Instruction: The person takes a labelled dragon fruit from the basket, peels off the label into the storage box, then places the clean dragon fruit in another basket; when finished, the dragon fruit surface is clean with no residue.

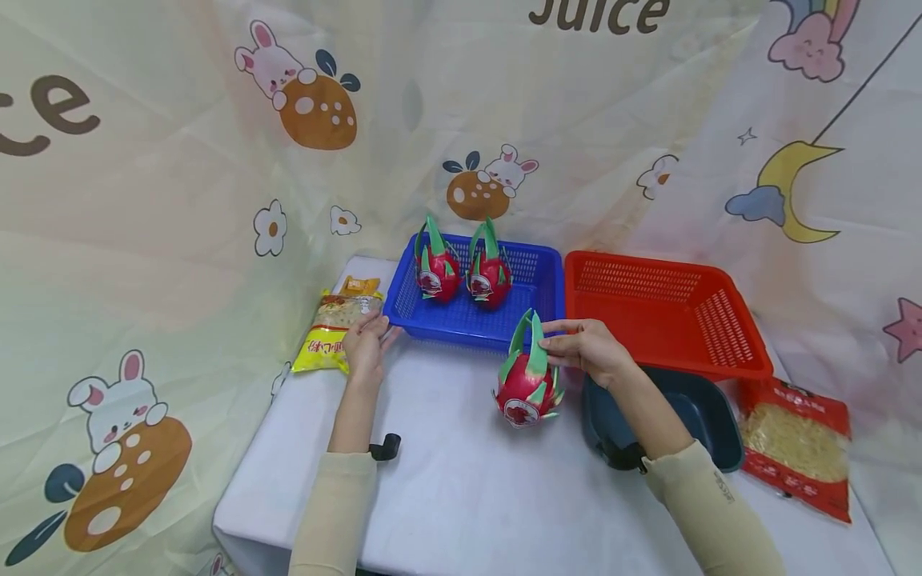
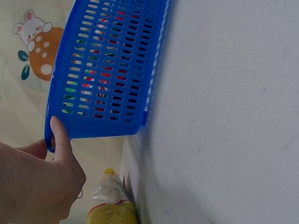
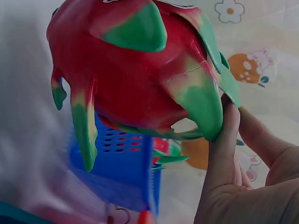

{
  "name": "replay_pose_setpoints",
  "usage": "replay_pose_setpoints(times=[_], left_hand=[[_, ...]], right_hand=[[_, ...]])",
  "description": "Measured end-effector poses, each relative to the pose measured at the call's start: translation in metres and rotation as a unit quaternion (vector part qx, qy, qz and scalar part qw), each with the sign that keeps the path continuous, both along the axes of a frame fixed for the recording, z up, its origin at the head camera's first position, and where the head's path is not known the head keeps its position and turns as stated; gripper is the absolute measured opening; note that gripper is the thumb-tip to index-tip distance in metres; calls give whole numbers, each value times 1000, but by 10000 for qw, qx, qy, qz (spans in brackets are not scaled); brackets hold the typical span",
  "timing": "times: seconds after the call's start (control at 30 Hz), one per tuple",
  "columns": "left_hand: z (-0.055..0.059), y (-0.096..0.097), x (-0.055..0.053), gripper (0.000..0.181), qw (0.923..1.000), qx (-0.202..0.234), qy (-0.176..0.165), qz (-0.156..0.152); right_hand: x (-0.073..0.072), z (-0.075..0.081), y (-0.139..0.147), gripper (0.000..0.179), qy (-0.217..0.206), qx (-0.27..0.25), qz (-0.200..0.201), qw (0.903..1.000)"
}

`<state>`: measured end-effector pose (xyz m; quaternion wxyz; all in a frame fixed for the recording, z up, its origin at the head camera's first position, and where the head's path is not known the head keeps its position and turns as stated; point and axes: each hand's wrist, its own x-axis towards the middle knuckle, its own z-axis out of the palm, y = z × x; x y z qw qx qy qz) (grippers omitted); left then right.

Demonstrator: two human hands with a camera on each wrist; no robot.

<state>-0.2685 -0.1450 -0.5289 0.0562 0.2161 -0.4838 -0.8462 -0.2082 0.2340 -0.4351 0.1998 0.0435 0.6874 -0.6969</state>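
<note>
Right hand (image 1: 591, 348) has its grip pinched on 1 dragon fruit (image 1: 529, 390) by the leaves, in front of the blue basket (image 1: 450, 327); left hand (image 1: 366, 348) pinches the rim. 2 other dragon fruits (image 1: 441, 278) sit inside, so I'd say 1's left.

A white table (image 1: 446, 496) is softly, evenly lit in the head view; dimmer tones are recorded in both wrist views. Soft shadow is cast beside a blue basket (image 2: 110, 65); a dragon fruit (image 3: 131, 70) is dully lit before a slightly blurred backdrop (image 3: 275, 28).
</note>
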Motion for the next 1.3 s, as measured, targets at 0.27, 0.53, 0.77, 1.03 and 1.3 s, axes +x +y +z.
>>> replay_pose_setpoints(times=[0.27, 0.53, 0.77, 1.03, 1.3], left_hand=[[0, 0, 2, 46, 10000, -8, -30, 24], [2, -1, 2, 47, 9998, -87, -151, -39], [2, 2, 6, 43, 9997, -171, -164, 30], [6, 20, 26, 44, 9979, -638, 21, -58], [-1, 54, 59, 36, 9661, -1557, 767, -1910]], right_hand=[[2, -30, 5, 45, -333, -37, -36, 9994], [-3, -47, 7, 45, -216, -90, -159, 9996], [-2, -44, 2, 50, 343, 412, 78, 9985], [8, -36, 1, 42, 921, 1067, -112, 9900], [31, -32, 3, 42, 1479, 1407, -1100, 9727]])
